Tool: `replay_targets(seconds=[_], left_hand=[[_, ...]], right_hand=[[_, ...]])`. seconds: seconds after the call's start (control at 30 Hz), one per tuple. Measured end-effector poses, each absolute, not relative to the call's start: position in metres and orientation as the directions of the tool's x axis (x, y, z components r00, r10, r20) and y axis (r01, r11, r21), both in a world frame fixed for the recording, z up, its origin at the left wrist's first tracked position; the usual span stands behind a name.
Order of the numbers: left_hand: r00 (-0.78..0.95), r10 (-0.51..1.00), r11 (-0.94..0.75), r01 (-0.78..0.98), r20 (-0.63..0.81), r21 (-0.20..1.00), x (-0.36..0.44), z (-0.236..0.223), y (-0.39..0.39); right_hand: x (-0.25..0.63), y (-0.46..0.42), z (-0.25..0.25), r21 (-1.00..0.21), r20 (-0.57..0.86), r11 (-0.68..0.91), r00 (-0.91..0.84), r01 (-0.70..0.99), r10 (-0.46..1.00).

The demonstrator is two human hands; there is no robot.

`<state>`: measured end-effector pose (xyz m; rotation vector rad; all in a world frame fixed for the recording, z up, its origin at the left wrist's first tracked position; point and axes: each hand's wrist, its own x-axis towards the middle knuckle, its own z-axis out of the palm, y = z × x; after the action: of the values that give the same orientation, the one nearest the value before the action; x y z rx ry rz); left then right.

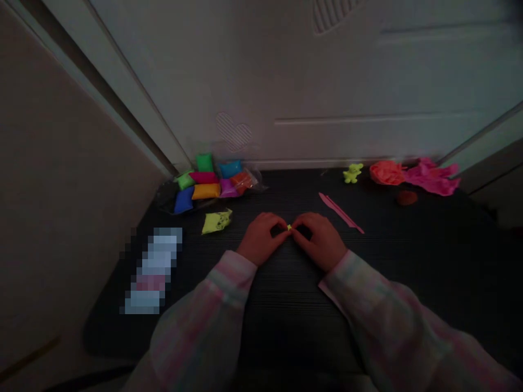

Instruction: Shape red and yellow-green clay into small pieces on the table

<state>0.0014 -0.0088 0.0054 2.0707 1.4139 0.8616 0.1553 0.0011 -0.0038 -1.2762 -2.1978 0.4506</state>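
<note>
Between my fingertips is a tiny piece of yellow clay [289, 227], pinched from both sides just above the dark table. My left hand [263, 235] grips it with thumb and forefinger, and my right hand [321, 237] does the same from the other side. To the left lies a torn yellow clay packet [216, 222]. A pink plastic modelling knife [340, 212] rests to the right of my right hand. Farther back stands a small yellow bear-like figure [352, 173].
Several coloured clay packets [206, 190] lie in clear plastic at the back left. Crumpled orange wrapping [387, 172], pink wrapping [433, 177] and a reddish-brown lump [406, 197] sit at the back right. A pixelated object [154, 272] lies on the left. A white panel [261, 81] borders the table's far edge.
</note>
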Motion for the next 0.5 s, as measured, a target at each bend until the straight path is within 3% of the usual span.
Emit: replay_targets(seconds=[0.3, 0.5], left_hand=[[0.273, 0.934, -0.352, 0.613, 0.229, 0.707, -0.0006, 0.0088, -0.0086], [0.274, 0.94, -0.335, 0.617, 0.205, 0.712, -0.0022, 0.0098, -0.0084]], right_hand=[[0.1588, -0.0015, 0.003, -0.627, 0.304, 0.453, -0.336, 0.633, 0.891], [0.1601, -0.0034, 0.0022, -0.606, 0.282, 0.476, -0.388, 0.637, 0.877]])
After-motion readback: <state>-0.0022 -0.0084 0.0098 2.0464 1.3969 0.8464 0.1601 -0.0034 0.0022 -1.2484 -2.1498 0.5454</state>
